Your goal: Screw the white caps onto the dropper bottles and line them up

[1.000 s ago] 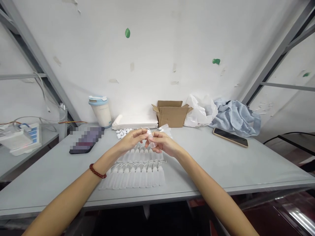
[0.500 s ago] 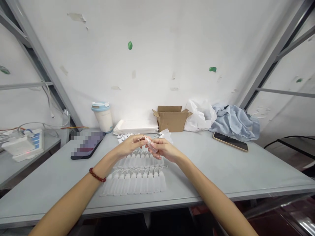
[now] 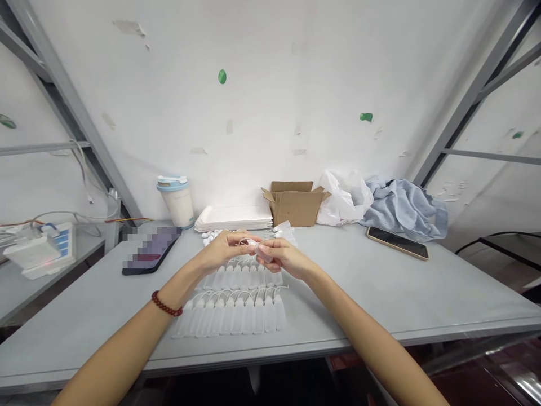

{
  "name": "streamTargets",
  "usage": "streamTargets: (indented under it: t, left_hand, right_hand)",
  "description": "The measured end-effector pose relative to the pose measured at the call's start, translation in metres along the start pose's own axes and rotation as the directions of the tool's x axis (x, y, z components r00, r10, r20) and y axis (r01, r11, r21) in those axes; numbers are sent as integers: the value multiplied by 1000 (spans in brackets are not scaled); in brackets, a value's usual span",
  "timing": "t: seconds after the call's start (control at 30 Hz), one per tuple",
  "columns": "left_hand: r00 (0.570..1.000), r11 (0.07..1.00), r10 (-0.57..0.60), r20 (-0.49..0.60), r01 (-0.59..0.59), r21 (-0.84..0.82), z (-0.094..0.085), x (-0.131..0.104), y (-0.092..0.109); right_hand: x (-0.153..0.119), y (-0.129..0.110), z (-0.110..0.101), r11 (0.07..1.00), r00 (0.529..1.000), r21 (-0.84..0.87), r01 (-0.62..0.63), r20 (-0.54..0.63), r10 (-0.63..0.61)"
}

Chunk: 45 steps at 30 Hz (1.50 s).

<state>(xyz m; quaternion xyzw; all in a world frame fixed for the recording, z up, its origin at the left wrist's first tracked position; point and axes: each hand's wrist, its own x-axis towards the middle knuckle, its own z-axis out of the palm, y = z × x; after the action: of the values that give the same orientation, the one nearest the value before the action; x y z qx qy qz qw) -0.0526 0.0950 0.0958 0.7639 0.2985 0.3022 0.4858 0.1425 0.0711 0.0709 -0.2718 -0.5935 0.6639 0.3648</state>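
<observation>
My left hand (image 3: pixel 226 250) pinches a white cap with a thin looped cord. Against it, my right hand (image 3: pixel 286 257) grips a small translucent bottle (image 3: pixel 264 256), whose top meets the cap between my fingertips. Below both hands lie two rows of similar bottles with white corded caps, a front row (image 3: pixel 230 317) and a back row (image 3: pixel 239 277) partly covered by my hands. Loose white caps (image 3: pixel 208 238) are piled behind my left hand. More translucent pieces (image 3: pixel 287 232) lie just behind my right hand.
On the grey table (image 3: pixel 380 299) stand a cup (image 3: pixel 177 202), a stack of white sheets (image 3: pixel 234 217), an open cardboard box (image 3: pixel 296 208) and a white plastic bag (image 3: pixel 344 200). Blue cloth (image 3: pixel 403 208) and a phone (image 3: pixel 397 243) lie right, another phone (image 3: pixel 154 251) left.
My hands stay together at nearly the same place. The bottle in my right hand has tilted a little, and my fingers have shifted slightly around the cap.
</observation>
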Motion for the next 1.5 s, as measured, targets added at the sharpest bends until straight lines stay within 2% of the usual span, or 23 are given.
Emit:
streamTargets:
  t: [0.13, 0.23, 0.33, 0.5, 0.63, 0.73, 0.77, 0.83, 0.93, 1.07, 1.17, 1.3, 1.37, 1.43, 1.5]
  left_hand:
    - [998, 998, -54, -45, 52, -43, -1, 0, -2]
    - [994, 997, -69, -82, 70, 10, 1, 1, -1]
    - [995, 996, -25, -100, 34, 87, 3, 1, -1]
    - [997, 999, 48, -57, -48, -4, 1, 2, -3]
    - [1000, 999, -15, -10, 15, 39, 0, 1, -2]
    - [997, 994, -48, -62, 54, 95, 2, 1, -3]
    - [995, 993, -46, -88, 55, 103, 3, 1, -5]
    - [989, 994, -40, -140, 54, 98, 5, 3, -7]
    - [972, 996, -68, -226, 81, 49, 5, 4, -9]
    - [975, 995, -97, -197, 90, -46, 4, 4, -10]
    - [979, 999, -46, -196, 48, 6, 10, 3, -11]
    - [954, 967, 120, -276, -49, 251, 24, 1, -12]
    - [942, 950, 166, -291, -73, 305, 27, 1, -12]
    - [954, 964, 118, -275, -43, 263, 26, 2, -11]
    - [971, 979, 43, -237, 6, 203, 22, 3, -10]
  right_hand:
    - [-1, -1, 0, 1000, 1000, -24, 11, 1, -11]
    - [0, 0, -1, 999, 1000, -40, 17, -7, -17]
    - [1, 1, -4, 999, 1000, -42, 21, 8, -21]
    - [0, 3, -7, 999, 1000, -53, -3, 30, 4]
    - [0, 3, -7, 999, 999, -49, -20, 29, 21]
    - [1, 3, -7, 998, 999, -67, -13, 30, 16]
    - [1, 3, -6, 996, 1000, -89, -12, 10, 13]
    - [2, 4, -5, 979, 994, -205, 4, -103, -25]
    - [2, 7, -2, 882, 941, -471, 29, -285, -184]
    - [2, 8, 2, 770, 901, -633, 83, -282, -329]
    - [1, 8, 0, 781, 886, -616, 98, -305, -351]
    - [1, 9, -7, 914, 925, -402, 54, -324, -197]
    - [2, 10, -9, 939, 935, -342, 41, -317, -157]
    - [2, 11, -9, 923, 920, -381, 52, -341, -192]
    - [2, 11, -8, 855, 891, -514, 67, -355, -284]
